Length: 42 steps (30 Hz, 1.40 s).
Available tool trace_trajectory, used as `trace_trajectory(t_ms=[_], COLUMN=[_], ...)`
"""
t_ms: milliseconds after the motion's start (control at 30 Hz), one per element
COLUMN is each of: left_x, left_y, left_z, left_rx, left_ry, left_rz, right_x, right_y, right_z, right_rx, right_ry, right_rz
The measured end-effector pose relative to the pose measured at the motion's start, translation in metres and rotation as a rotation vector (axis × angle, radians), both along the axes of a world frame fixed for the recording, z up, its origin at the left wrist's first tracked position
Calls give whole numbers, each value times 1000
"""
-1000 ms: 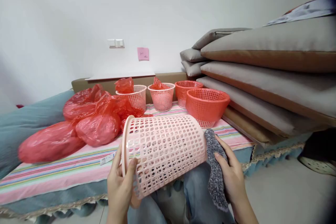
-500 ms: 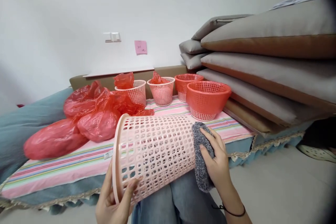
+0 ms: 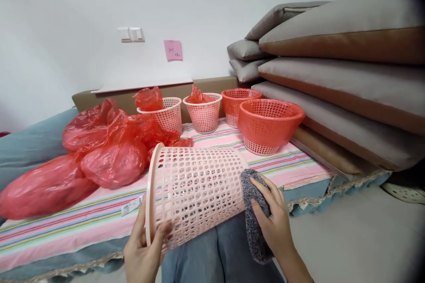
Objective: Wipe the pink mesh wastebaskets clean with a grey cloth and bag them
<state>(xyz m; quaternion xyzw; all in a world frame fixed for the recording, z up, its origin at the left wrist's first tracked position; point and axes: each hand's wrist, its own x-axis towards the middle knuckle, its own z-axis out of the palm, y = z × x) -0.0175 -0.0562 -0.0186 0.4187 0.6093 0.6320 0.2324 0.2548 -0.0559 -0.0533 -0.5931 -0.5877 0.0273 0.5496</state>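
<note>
A pale pink plastic wastebasket (image 3: 202, 185) with a lattice of holes lies on its side above my lap, its mouth facing left. My left hand (image 3: 146, 241) is closed round its rim, thumb outside on the lattice and some fingers hidden behind. In my right hand (image 3: 270, 216) is a grey speckled scrubbing sponge (image 3: 254, 230), pressed against the bottom end of the wastebasket. The fingers lie bent over the sponge.
Stuffed red plastic bags (image 3: 113, 163) lie left on a striped cloth (image 3: 99, 221). Behind stand two pink baskets (image 3: 203, 115) with red plastic inside and two baskets (image 3: 270, 126) covered in red plastic. Grey-brown cushions (image 3: 341, 40) are stacked at right.
My right hand and the sponge have slid slightly down along the basket's bottom end. The view has shifted a little; the left hand still grips the rim.
</note>
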Motion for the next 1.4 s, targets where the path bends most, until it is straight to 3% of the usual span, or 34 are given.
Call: trace_trajectory(t_ms=[200,333,400,500,567,633,700,767,867,1000,1167,1233,1300,1400], left_x=[-9,-1,8,30,49,72,94,110,119,115,110,109,110,114], left_y=[45,62,65,75,94,126,167,206,243,243,215,210,212,225], left_z=[-16,-6,8,43,70,92,104,103,88,73,74,75,76,81], left_rx=[-19,-14,96,317,419,454,327,59,-106,-143,-104,-107,-132,-182], left_ry=[14,202,396,649,716,836,1032,1241,1316,1401,1502,1521,1533,1543], left_rz=[-81,-112,-49,53,-48,-256,-438,-443,-435,-419,-401,-393,-386,-398], right_x=[7,6,4,2,1,2,4,6,9,13,19,18,14,7], right_y=[17,26,28,31,32,33,33,30,28,49,109,120,114,83], right_z=[-20,-37,-41,-42,-41,-39,-39,-39,-41,-31,6,13,9,-13], right_rx=[-60,-94,-94,-93,-90,-93,-102,-113,-135,-99,-67,-65,-52,-40], right_ry=[-29,-49,-48,-51,-56,-61,-66,-71,-69,-53,-11,-3,-7,-19], right_rz=[21,32,19,13,14,15,21,36,62,33,4,-3,-32,-66])
